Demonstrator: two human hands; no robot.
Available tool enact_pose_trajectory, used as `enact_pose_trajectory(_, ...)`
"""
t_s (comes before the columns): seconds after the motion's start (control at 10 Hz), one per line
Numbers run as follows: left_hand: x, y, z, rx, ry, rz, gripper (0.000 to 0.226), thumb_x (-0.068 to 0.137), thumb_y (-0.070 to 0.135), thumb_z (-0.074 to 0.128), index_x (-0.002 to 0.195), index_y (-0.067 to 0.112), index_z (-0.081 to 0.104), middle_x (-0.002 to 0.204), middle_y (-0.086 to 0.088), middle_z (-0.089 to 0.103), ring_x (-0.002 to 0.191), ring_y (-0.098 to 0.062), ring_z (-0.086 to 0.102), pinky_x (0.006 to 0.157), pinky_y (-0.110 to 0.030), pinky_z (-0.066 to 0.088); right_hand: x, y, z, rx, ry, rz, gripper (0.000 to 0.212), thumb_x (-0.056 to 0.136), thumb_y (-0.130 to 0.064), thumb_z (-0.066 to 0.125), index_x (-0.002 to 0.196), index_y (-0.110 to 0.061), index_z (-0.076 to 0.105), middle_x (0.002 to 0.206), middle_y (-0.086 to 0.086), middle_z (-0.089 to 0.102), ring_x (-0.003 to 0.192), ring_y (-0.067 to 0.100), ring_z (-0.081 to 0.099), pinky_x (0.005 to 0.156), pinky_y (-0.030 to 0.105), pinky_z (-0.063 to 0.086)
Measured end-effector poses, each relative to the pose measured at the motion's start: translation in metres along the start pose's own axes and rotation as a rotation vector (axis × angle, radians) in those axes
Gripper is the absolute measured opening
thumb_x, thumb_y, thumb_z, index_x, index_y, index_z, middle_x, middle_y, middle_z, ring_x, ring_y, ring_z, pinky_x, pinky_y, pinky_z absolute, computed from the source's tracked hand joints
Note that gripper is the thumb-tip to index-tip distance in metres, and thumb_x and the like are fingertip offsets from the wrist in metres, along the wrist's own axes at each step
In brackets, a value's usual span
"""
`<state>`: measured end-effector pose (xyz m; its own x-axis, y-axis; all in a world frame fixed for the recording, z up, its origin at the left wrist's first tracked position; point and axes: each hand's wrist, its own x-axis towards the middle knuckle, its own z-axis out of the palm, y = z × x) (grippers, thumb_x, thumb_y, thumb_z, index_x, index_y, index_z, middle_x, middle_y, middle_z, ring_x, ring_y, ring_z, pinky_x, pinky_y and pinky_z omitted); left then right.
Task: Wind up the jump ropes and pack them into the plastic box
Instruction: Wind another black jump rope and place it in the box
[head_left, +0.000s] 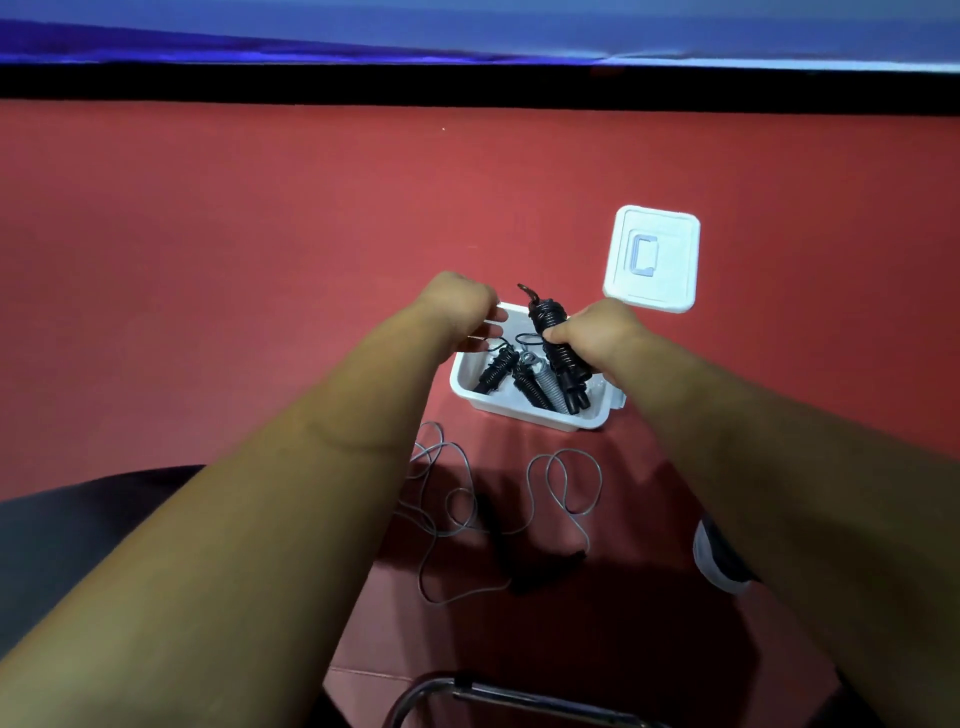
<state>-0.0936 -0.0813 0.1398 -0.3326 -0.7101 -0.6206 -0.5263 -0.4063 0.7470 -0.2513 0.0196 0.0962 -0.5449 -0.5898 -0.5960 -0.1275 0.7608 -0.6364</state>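
A white plastic box stands open on the red floor. Inside lie a wound black jump rope and a wound grey one. My right hand grips another wound black jump rope by its handles, tilted over the box. My left hand hovers at the box's left rim, its fingers pointing right toward a black loop of cord; whether they pinch it is unclear. An unwound grey jump rope sprawls on the floor in front of the box.
The box's white lid lies flat on the floor behind and to the right of the box. A dark metal chair frame shows at the bottom edge. A shoe peeks out under my right forearm. My dark-clothed knee fills the lower left.
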Motion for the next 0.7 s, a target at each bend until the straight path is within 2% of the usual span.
enact_pose_trajectory(0.2,0.053,-0.048,-0.005,0.015,0.042,-0.129,0.022,0.102,0.010,0.053,0.119,0.000,0.063,0.105,-0.014,0.078,0.076,-0.023,0.069,0.068,-0.034,0.057,0.053,0.025,0.037,-0.066,-0.012,0.067,0.030,0.082,-0.027,0.089,0.094,-0.007,0.071,0.086,0.011,0.076,0.083,0.031,0.075,0.084,0.044,0.064)
enact_pose_trajectory(0.3,0.075,-0.069,-0.002,-0.004,0.061,-0.162,0.022,0.103,0.010,0.054,0.119,-0.001,0.063,0.096,-0.011,0.077,0.069,-0.020,0.068,0.061,-0.031,0.055,0.074,0.036,0.055,-0.064,-0.047,0.079,0.029,0.083,-0.027,0.085,0.095,-0.004,0.074,0.085,0.013,0.076,0.078,0.032,0.072,0.083,0.045,0.064)
enact_pose_trajectory(0.4,0.090,-0.085,0.000,-0.020,0.087,-0.155,0.021,0.103,0.009,0.053,0.119,-0.001,0.063,0.089,-0.009,0.073,0.063,-0.019,0.065,0.055,-0.028,0.053,0.100,0.052,0.071,-0.025,-0.071,0.097,0.018,0.086,-0.019,0.073,0.095,-0.004,0.075,0.096,0.018,0.078,0.085,0.036,0.074,0.089,0.053,0.064)
enact_pose_trajectory(0.5,0.099,-0.100,-0.001,-0.035,0.108,-0.163,0.021,0.103,0.009,0.052,0.118,-0.001,0.063,0.087,-0.008,0.073,0.066,-0.020,0.065,0.058,-0.029,0.053,0.109,0.060,0.079,0.023,-0.051,0.111,0.006,0.093,-0.017,0.063,0.097,-0.015,0.067,0.115,0.017,0.076,0.105,0.034,0.075,0.095,0.052,0.062)
enact_pose_trajectory(0.6,0.102,-0.115,-0.002,-0.056,0.121,-0.188,0.020,0.103,0.011,0.053,0.119,0.002,0.062,0.085,-0.005,0.074,0.066,-0.019,0.067,0.060,-0.030,0.054,0.104,0.068,0.084,0.118,-0.111,0.134,0.009,0.099,-0.015,0.062,0.090,-0.017,0.065,0.104,0.012,0.077,0.086,0.023,0.074,0.091,0.045,0.064)
enact_pose_trajectory(0.7,0.098,-0.124,-0.007,-0.095,0.132,-0.185,0.012,0.105,0.010,0.051,0.103,0.008,0.062,0.085,-0.004,0.071,0.065,-0.016,0.065,0.057,-0.027,0.052,0.097,0.072,0.087,0.108,-0.143,0.124,0.013,0.101,-0.018,0.062,0.089,-0.020,0.066,0.090,0.004,0.075,0.076,0.019,0.072,0.081,0.039,0.063)
